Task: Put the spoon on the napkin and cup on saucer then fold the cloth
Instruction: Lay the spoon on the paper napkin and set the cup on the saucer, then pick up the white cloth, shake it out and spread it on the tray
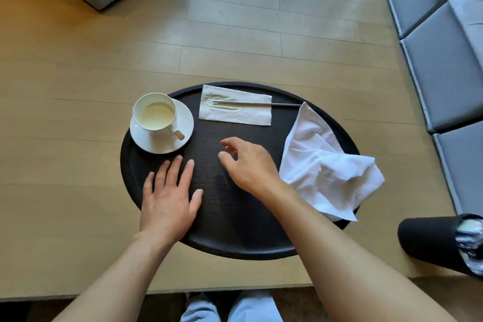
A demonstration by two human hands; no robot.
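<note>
The cup (pixel 154 112) sits on the saucer (pixel 162 127), at the far left of the round black tray (pixel 235 230). The cup is full of a pale drink. The spoon (pixel 257 104) lies across the paper napkin (pixel 235 110) at the back of the tray, with its thin handle sticking out past the napkin's right edge. So those two jobs look done.

The white cloth (pixel 321 162) is what is left. It lies crumpled on the right side of the tray, and one corner hangs over the tray's edge onto the desk (pixel 65 165).

The left hand (pixel 170 198) rests flat on the tray, palm down, fingers spread, holding nothing. The right hand (pixel 248 162) is above the middle of the tray, fingers loosely curled and empty. It is just beside the cloth, but I cannot tell if the wrist touches it.

The cloth looks soft, thin and light. It will bend and flop, not stay stiff. It may slide on the smooth tray. A good way to hold it is by two corners, one in each hand, then lift, shake it flat and lay it down to fold. The full cup is close by and could spill or break, so the cloth should be kept away from it.
</note>
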